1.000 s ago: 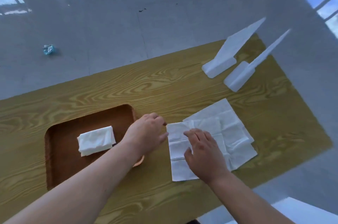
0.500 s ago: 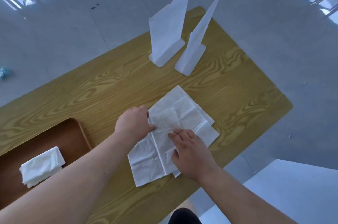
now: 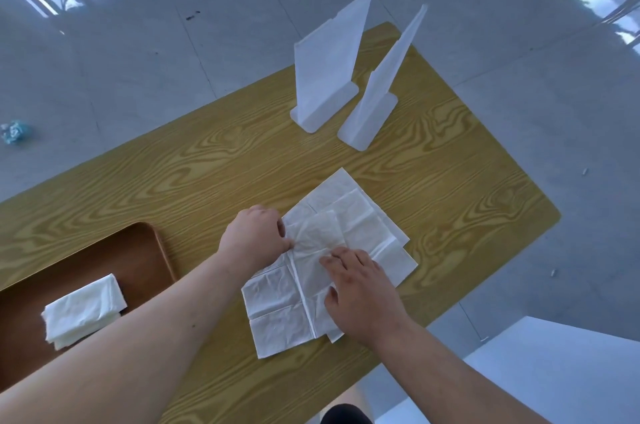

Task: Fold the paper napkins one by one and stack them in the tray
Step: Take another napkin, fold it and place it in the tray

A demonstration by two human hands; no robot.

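Here the top napkin [image 3: 294, 299] lies between both hands: left hand [image 3: 254, 238] pinches its far edge, right hand [image 3: 360, 288] presses flat, fingers spread, on its near side atop the pile [image 3: 367, 219].

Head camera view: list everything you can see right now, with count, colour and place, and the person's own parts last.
Rectangular wood-grain table: one, yellow-brown, on a glossy grey tiled floor.
Brown wooden tray: one, at the table's left edge.
Folded white paper napkin: one small bundle, inside the tray.
Unfolded white paper napkins: a loose overlapping pile, exact count unclear, near the table's front edge, right of the tray.
Translucent white plastic stands: two, upright, side by side at the table's far end.
Crumpled blue-white scrap: one, on the floor at far left.
Left hand: pinching the top napkin's left edge.
Right hand: fingers spread flat, pressing the top napkin.
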